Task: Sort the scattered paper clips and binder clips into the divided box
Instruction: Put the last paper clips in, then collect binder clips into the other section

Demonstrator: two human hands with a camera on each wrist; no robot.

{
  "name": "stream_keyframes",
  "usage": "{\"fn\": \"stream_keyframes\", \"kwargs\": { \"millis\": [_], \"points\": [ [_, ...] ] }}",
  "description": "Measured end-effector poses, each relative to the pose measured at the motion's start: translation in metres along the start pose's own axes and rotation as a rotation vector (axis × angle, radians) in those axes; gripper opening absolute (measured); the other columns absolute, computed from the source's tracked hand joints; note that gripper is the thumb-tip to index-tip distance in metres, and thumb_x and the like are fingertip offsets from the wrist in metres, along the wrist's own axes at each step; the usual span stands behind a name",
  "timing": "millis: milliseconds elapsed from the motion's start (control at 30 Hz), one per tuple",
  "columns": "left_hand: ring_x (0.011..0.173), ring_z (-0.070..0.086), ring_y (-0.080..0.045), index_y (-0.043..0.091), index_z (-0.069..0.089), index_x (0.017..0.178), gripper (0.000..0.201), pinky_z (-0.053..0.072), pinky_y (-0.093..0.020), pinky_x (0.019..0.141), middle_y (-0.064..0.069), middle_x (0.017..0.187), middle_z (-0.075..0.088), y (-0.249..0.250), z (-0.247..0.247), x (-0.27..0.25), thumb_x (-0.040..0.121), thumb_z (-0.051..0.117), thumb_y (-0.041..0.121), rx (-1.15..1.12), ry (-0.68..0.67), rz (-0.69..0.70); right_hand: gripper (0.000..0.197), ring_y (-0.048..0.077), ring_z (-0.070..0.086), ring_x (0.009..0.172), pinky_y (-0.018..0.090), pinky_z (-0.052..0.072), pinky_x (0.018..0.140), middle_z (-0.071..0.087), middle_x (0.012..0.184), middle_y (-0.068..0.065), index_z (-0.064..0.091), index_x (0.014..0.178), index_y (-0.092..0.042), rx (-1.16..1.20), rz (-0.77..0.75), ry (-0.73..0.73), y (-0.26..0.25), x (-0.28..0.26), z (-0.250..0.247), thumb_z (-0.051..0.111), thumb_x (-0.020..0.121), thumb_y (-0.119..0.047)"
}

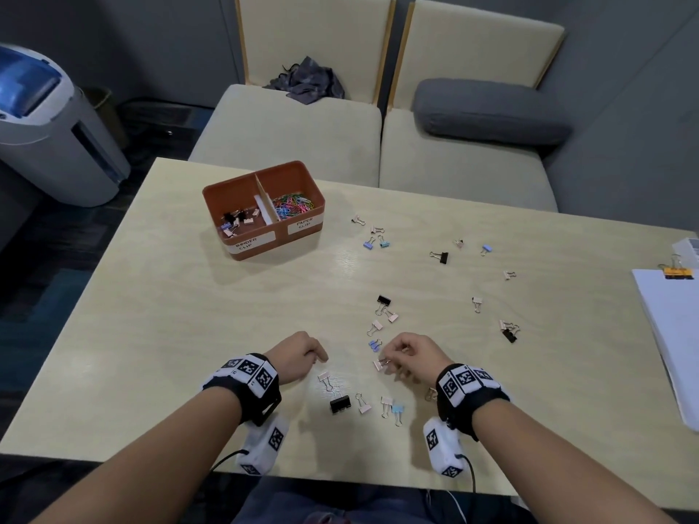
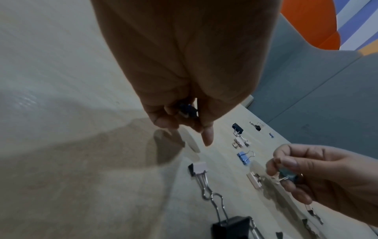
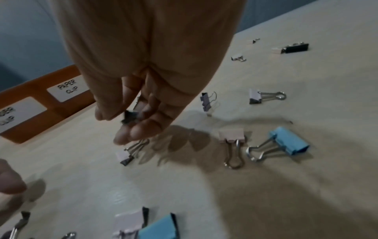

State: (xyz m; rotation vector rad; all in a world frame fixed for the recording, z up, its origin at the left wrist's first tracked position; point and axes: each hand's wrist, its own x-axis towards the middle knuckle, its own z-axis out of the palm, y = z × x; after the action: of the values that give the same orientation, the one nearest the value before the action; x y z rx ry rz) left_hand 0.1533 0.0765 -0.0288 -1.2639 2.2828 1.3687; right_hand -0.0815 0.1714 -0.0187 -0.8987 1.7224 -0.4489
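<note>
The orange divided box (image 1: 261,255) stands at the table's far left; binder clips lie in its left half and coloured paper clips in its right. My left hand (image 1: 319,358) hovers near the front edge, fingers curled round a dark blue binder clip (image 2: 188,111). My right hand (image 1: 389,359) grips a dark binder clip (image 3: 128,118), and its fingertips (image 3: 122,139) touch the wire handles of a pink binder clip (image 1: 380,364) lying on the table. Between the hands lie a pink clip (image 1: 324,377), a black clip (image 1: 340,404) and a light blue clip (image 1: 397,409).
Several more binder clips are scattered over the table's right half, among them a black one (image 1: 440,256). A stack of white paper (image 1: 673,334) with a yellow clip lies at the right edge. Sofa seats stand behind the table and a grey machine (image 1: 49,126) at far left.
</note>
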Motion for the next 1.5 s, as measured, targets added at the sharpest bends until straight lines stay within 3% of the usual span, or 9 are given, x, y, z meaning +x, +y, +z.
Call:
{"fn": "stream_keyframes", "kwargs": {
  "millis": [67, 200, 400, 667, 833, 967, 1067, 1300, 1500],
  "points": [
    [0.064, 0.052, -0.013, 0.001, 0.07, 0.086, 0.021, 0.039, -0.021, 0.063, -0.022, 0.085, 0.063, -0.001, 0.003, 0.001, 0.088, 0.051, 0.009, -0.006, 0.01, 0.031, 0.009, -0.001, 0.057, 0.045, 0.013, 0.04, 0.042, 0.065, 0.075, 0.004, 0.059, 0.089, -0.006, 0.027, 0.0, -0.005, 0.004, 0.004, 0.001, 0.064, 0.089, -0.013],
    [0.08, 0.046, -0.013, 0.017, 0.064, 0.106, 0.036, 0.039, -0.022, 0.074, 0.003, 0.091, 0.044, -0.01, 0.013, 0.005, 0.077, 0.075, 0.034, 0.121, -0.028, -0.002, 0.033, 0.011, 0.05, 0.057, 0.024, 0.045, 0.06, 0.052, 0.059, -0.007, 0.062, 0.087, -0.015, -0.116, -0.004, -0.001, 0.013, 0.012, 0.006, 0.085, 0.067, -0.028],
    [0.086, 0.043, -0.011, 0.018, 0.063, 0.102, 0.03, 0.033, -0.015, 0.071, 0.006, 0.095, 0.042, -0.014, 0.025, 0.009, 0.075, 0.076, 0.022, 0.222, -0.007, 0.039, 0.035, 0.01, 0.046, 0.07, 0.02, 0.035, 0.061, 0.044, 0.073, -0.012, 0.056, 0.091, -0.026, -0.413, -0.056, 0.059, 0.009, 0.02, 0.016, 0.082, 0.069, -0.019],
    [0.079, 0.046, -0.01, 0.023, 0.05, 0.086, 0.025, 0.032, -0.016, 0.068, 0.012, 0.085, 0.047, -0.009, 0.019, 0.007, 0.077, 0.073, 0.024, 0.184, 0.022, 0.067, 0.025, 0.014, 0.05, 0.083, 0.02, 0.039, 0.078, 0.044, 0.094, -0.003, 0.056, 0.078, -0.02, -0.472, -0.097, 0.037, 0.007, 0.028, 0.019, 0.08, 0.071, -0.014],
    [0.06, 0.044, 0.002, 0.023, 0.049, 0.076, 0.027, 0.037, -0.009, 0.054, 0.017, 0.07, 0.05, -0.004, 0.007, 0.003, 0.075, 0.075, 0.018, 0.063, 0.056, 0.045, 0.027, 0.016, 0.057, 0.072, 0.033, 0.051, 0.075, 0.062, 0.078, 0.001, 0.052, 0.07, -0.021, -0.358, -0.124, 0.029, 0.011, 0.023, 0.016, 0.075, 0.071, -0.008],
    [0.059, 0.046, 0.001, 0.027, 0.053, 0.083, 0.031, 0.037, -0.007, 0.057, 0.013, 0.071, 0.058, -0.005, -0.001, 0.006, 0.071, 0.079, 0.015, -0.06, 0.056, 0.021, 0.02, 0.008, 0.044, 0.059, 0.02, 0.041, 0.061, 0.045, 0.065, -0.01, 0.063, 0.094, -0.027, -0.169, -0.124, 0.039, 0.014, 0.02, 0.014, 0.071, 0.079, -0.017],
    [0.053, 0.047, 0.004, 0.024, 0.061, 0.101, 0.027, 0.036, -0.006, 0.057, 0.009, 0.067, 0.053, -0.003, -0.007, 0.007, 0.079, 0.074, 0.018, -0.13, -0.001, 0.023, 0.005, 0.01, 0.048, 0.053, 0.019, 0.04, 0.05, 0.054, 0.063, -0.005, 0.064, 0.088, -0.016, -0.001, -0.084, 0.02, 0.006, 0.015, 0.007, 0.064, 0.089, -0.022],
    [0.063, 0.048, -0.011, 0.018, 0.062, 0.098, 0.012, 0.04, -0.019, 0.057, 0.001, 0.077, 0.051, -0.001, -0.014, 0.007, 0.092, 0.054, 0.025, -0.172, -0.072, -0.111, 0.027, 0.014, 0.05, 0.039, 0.02, 0.034, 0.037, 0.061, 0.062, 0.006, 0.048, 0.076, -0.012, 0.349, 0.068, -0.005, -0.009, 0.015, 0.006, 0.056, 0.094, -0.031],
    [0.055, 0.043, -0.004, 0.02, 0.051, 0.081, 0.021, 0.035, -0.018, 0.051, 0.01, 0.066, 0.046, 0.0, -0.016, 0.003, 0.09, 0.06, 0.037, -0.122, -0.02, -0.138, 0.025, 0.01, 0.04, 0.052, 0.022, 0.034, 0.048, 0.044, 0.062, -0.005, 0.057, 0.086, -0.018, -0.095, -0.018, 0.216, -0.01, 0.032, 0.01, 0.078, 0.074, -0.025]
  ]
}}
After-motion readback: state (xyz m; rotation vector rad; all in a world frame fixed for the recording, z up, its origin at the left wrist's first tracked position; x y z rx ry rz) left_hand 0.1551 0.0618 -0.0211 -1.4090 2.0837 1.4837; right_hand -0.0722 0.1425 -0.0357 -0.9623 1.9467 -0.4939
